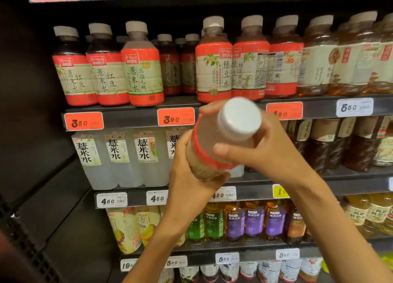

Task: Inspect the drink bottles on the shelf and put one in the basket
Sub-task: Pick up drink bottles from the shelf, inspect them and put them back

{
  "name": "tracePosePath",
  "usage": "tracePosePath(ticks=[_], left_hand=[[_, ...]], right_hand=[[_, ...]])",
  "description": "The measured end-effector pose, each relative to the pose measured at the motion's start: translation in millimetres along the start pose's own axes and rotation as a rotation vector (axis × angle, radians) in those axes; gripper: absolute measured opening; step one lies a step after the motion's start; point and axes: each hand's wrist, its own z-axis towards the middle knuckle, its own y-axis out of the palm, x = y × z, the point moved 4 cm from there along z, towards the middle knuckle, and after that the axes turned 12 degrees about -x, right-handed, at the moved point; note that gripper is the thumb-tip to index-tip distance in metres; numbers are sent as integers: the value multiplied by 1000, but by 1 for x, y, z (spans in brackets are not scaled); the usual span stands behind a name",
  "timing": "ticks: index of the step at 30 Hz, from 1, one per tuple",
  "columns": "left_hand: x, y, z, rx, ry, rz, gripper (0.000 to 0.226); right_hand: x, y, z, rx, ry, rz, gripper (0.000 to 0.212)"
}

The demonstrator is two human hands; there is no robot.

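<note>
Both hands hold one bottle (214,146) in front of the shelf (131,114), tilted, its white cap (240,117) toward the camera. Left hand (191,182) cups its base, fingers curled around it; right hand (259,142) grips the shoulder, thumb across the red label. Behind, from the left: red-labelled bottles (110,70), clear bottles (114,157) below, amber bottles (331,55) at right. No basket shows.
</note>
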Motion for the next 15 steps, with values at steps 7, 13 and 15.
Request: tracePosePath(ticks=[7,13,15], left_hand=[[-24,1,-5,6,-75,100,95],[0,-8,-11,-204,-57,100,82],[9,-11,-12,-280,-79,69,71]], right_hand=[[-5,18,-9,-70,-134,-208,44],[1,3,0,74,-35,26,42],[4,-4,6,100,-31,159,42]])
